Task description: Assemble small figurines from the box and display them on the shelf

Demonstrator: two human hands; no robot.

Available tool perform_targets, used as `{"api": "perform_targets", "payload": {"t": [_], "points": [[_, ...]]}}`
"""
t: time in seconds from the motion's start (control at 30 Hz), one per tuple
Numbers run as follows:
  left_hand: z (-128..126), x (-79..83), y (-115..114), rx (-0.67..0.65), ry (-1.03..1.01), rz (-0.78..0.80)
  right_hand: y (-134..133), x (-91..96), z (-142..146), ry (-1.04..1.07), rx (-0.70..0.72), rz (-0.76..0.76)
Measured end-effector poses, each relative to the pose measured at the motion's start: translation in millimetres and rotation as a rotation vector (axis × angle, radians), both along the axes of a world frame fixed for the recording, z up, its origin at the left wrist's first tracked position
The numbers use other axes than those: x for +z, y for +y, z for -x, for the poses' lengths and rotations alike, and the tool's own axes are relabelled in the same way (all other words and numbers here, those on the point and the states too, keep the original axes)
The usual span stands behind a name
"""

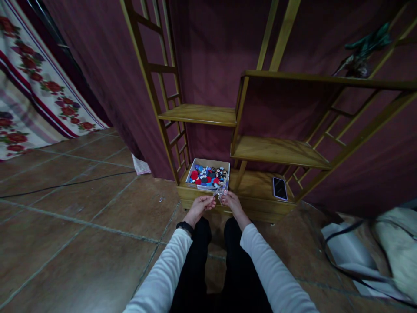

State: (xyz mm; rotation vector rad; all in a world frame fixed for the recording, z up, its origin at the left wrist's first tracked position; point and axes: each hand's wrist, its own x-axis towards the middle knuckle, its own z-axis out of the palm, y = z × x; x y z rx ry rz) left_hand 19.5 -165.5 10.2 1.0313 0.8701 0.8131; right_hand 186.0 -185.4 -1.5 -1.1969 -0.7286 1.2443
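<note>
My left hand [200, 207], with a dark band on its wrist, pinches one side of a small clear, pinkish thing [220, 192]. The fingers of my right hand [233, 202] close on its other side. It looks like see-through plastic, too small to name for sure. Just beyond my hands, a white open box [212, 162] sits on the low base of the wooden shelf. Several small colourful pieces [208, 177] fill the box, in red, blue, black and white, like little figures or charms.
The wooden shelf unit [202, 114] stands against a dark red curtain [208, 52]. A phone [279, 188] lies on its base at the right. A black cable [71, 184] crosses the tiled floor at left. A pale bag [395, 248] with a dark strap lies at right.
</note>
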Motion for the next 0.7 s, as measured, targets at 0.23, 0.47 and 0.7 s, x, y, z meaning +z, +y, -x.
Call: {"api": "perform_targets", "payload": {"t": [0.23,0.47,0.7], "points": [[-3.9,-4.9,3.4,0.016,-0.028,0.012,5.9,-9.7,1.8,-0.035,-0.065,-0.031],[-8.7,-5.7,2.9,0.104,-0.008,-0.009,7.3,-16.2,1.9,-0.209,0.005,-0.096],[-11.8,-3.9,0.0,0.036,0.026,-0.069,9.6,-17.3,6.9,-0.174,0.148,-0.159]]}}
